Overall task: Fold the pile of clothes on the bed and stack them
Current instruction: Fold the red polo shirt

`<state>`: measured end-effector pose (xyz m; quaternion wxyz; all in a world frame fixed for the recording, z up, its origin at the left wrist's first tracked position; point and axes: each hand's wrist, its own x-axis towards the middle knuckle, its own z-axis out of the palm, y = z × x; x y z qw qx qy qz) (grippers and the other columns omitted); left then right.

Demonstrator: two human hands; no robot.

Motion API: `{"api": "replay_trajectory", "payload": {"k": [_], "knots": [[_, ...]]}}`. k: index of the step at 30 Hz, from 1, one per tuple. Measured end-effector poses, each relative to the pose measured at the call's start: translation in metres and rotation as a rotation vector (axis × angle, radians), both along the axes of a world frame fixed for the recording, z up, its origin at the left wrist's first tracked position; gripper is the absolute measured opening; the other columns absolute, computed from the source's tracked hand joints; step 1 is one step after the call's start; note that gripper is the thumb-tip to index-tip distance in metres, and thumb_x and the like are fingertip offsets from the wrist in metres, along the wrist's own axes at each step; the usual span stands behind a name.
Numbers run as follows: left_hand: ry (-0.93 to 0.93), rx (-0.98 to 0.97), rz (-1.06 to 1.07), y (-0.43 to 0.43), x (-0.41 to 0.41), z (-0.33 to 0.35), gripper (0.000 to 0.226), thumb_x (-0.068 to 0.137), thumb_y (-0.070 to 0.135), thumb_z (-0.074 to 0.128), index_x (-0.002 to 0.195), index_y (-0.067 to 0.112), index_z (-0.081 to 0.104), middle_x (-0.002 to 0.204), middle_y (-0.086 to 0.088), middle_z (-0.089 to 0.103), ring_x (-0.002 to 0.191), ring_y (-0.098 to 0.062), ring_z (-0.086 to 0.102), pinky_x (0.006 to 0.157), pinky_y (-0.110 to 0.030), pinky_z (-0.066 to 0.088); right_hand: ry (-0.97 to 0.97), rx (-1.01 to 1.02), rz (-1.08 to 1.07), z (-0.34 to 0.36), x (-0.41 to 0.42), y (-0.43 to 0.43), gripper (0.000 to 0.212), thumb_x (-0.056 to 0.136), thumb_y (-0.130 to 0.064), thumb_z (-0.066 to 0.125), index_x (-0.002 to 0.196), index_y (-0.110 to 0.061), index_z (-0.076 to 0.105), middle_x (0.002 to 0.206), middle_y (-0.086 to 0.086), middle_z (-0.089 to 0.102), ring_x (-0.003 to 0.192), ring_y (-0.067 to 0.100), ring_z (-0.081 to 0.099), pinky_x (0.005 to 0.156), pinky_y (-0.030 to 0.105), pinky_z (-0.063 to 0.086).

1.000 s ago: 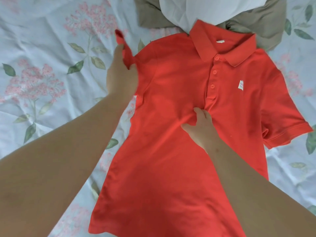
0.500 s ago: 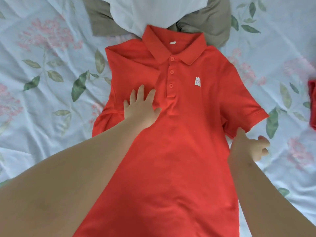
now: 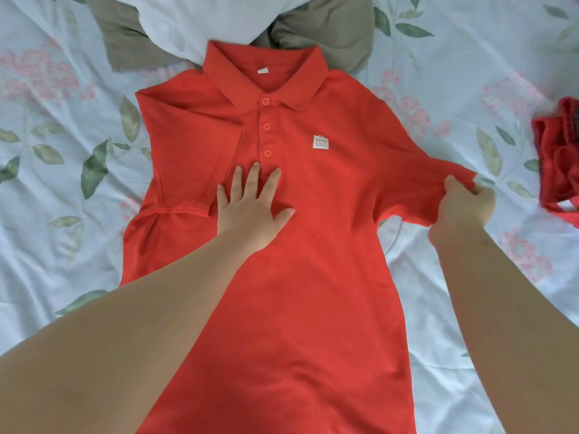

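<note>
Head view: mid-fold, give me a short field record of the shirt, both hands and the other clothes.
shirt: red polo shirt lies front up on the floral bedsheet
left: left hand flat on the chest below the buttons, fingers straight
right: right hand grips the hem of the outstretched sleeve
folded: folded sleeve lies turned in over the chest
beyond collar: white garment over olive garment, both unfolded
right edge: red clothes, partly out of frame

Soft, even daylight on all I see — shadows faint. Detail slightly blurred throughout, with wide-angle stretch toward the lower corners.
</note>
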<state>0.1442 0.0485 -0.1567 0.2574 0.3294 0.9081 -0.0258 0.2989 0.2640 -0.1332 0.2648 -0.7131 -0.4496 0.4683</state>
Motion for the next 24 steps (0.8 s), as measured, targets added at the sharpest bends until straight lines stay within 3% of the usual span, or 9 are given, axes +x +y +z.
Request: {"api": "replay_trajectory", "payload": {"k": [2,5,8,10,12,15,18,22,24], "knots": [[-0.001,-0.009,-0.018,-0.002,-0.002,0.0,0.072,0.091,0.064,0.028,0.149,0.039,-0.008,0.159,0.002,-0.012,0.146,-0.026,-0.014,0.117,-0.051,0.0,-0.087,0.065,0.043,0.001,0.004,0.005,0.014,0.092,-0.018,0.052,0.102,-0.021,0.043,0.093,-0.005,0.05,0.078,0.013,0.054,0.072,0.026,0.049],[-0.006,-0.016,-0.018,-0.001,-0.002,0.003,0.072,0.092,0.063,0.03,0.149,0.039,-0.007,0.159,0.001,-0.012,0.145,-0.026,-0.014,0.116,-0.051,0.0,-0.179,-0.038,0.147,-0.001,0.007,0.002,0.035,0.089,-0.017,0.05,0.124,-0.023,0.05,0.105,-0.004,0.052,0.094,0.02,0.056,0.09,0.04,0.051],[-0.049,0.023,0.017,0.0,-0.005,0.006,0.069,0.094,0.058,0.033,0.15,0.039,-0.001,0.16,0.003,-0.007,0.146,-0.024,-0.011,0.117,-0.05,0.001,-0.188,0.022,0.143,0.01,-0.001,0.005,0.04,0.088,-0.019,0.054,0.128,-0.018,0.055,0.106,-0.004,0.058,0.101,0.018,0.059,0.088,0.03,0.048],[-0.107,0.165,0.12,-0.001,-0.011,0.01,0.062,0.097,0.048,0.036,0.15,0.035,0.009,0.16,0.003,0.005,0.147,-0.02,0.0,0.118,-0.047,0.006,-0.185,0.175,0.195,0.028,-0.016,-0.001,0.042,0.088,-0.023,0.055,0.13,-0.02,0.054,0.098,-0.014,0.057,0.096,0.012,0.056,0.085,0.025,0.045],[-0.181,0.414,0.304,-0.002,-0.019,0.017,0.054,0.099,0.036,0.039,0.149,0.026,0.022,0.156,0.0,0.022,0.144,-0.017,0.018,0.117,-0.041,0.017,-0.125,0.317,0.45,0.044,-0.039,-0.015,0.041,0.088,-0.022,0.057,0.129,-0.019,0.054,0.092,-0.018,0.055,0.089,0.01,0.054,0.086,0.028,0.045],[-0.254,0.606,0.609,-0.003,-0.03,0.03,0.046,0.101,0.028,0.037,0.146,0.018,0.033,0.146,-0.005,0.041,0.134,-0.019,0.037,0.107,-0.028,0.026,-0.026,0.037,0.892,0.044,-0.065,-0.049,0.044,0.088,-0.035,0.061,0.13,-0.027,0.052,0.103,-0.012,0.059,0.094,0.017,0.06,0.085,0.034,0.048],[-0.186,0.571,0.65,-0.001,-0.035,0.035,0.04,0.099,0.025,0.04,0.139,0.019,0.042,0.134,-0.008,0.051,0.12,-0.021,0.048,0.094,-0.027,0.033,-0.061,-0.051,0.713,0.034,-0.06,-0.064,0.03,0.089,-0.038,0.056,0.117,-0.028,0.057,0.094,-0.015,0.058,0.098,0.019,0.061,0.089,0.04,0.05],[-0.098,0.518,0.4,0.024,-0.027,0.033,0.033,0.095,0.011,0.042,0.122,0.02,0.057,0.116,-0.01,0.056,0.106,-0.025,0.053,0.084,-0.028,0.035,-0.308,0.021,0.592,0.019,-0.023,-0.06,0.013,0.085,-0.016,0.049,0.097,-0.02,0.05,0.107,0.004,0.058,0.09,0.022,0.055,0.065,0.029,0.038],[-0.144,0.544,0.241,0.046,-0.015,0.034,0.033,0.095,0.007,0.041,0.117,0.018,0.062,0.117,-0.009,0.058,0.109,-0.024,0.053,0.089,-0.028,0.035,-0.309,-0.066,0.598,0.011,-0.005,-0.06,0.011,0.082,-0.012,0.051,0.09,-0.017,0.048,0.099,0.005,0.055,0.078,0.02,0.05,0.057,0.028,0.033]]}}
